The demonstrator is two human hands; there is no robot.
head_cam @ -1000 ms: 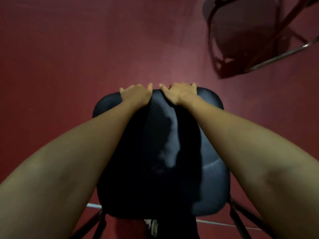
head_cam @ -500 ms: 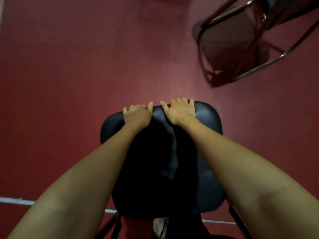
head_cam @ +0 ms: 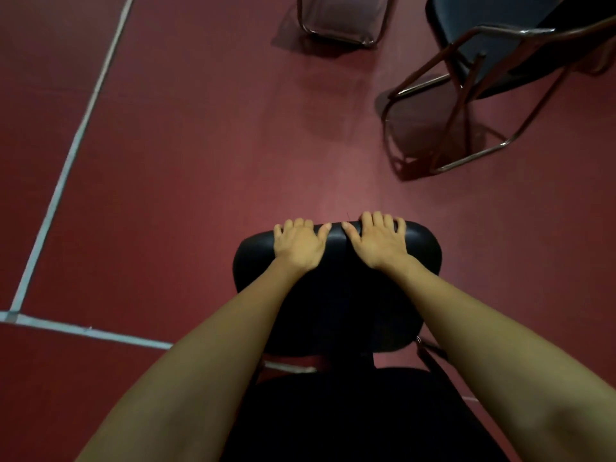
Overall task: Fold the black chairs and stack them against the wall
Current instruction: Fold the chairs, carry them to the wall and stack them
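A black padded chair [head_cam: 423,248] stands right below me on the red floor. Its seat runs away from me and its backrest [head_cam: 350,415] is the dark mass at the bottom of the view. My left hand [head_cam: 300,245] and my right hand [head_cam: 378,243] lie side by side on the seat's far edge. The fingers of both curl over that edge. Part of the chair's metal frame [head_cam: 428,353] shows under the seat on the right.
Another black chair [head_cam: 493,45] with a metal tube frame stands at the upper right. The base loop of a third chair [head_cam: 336,31] shows at the top middle. White lines [head_cam: 66,161] cross the red floor on the left.
The view has tilted up, so the seat and both hands now sit lower and look smaller. More floor, the white lines and the other chairs have come into view. My hands keep their grip.
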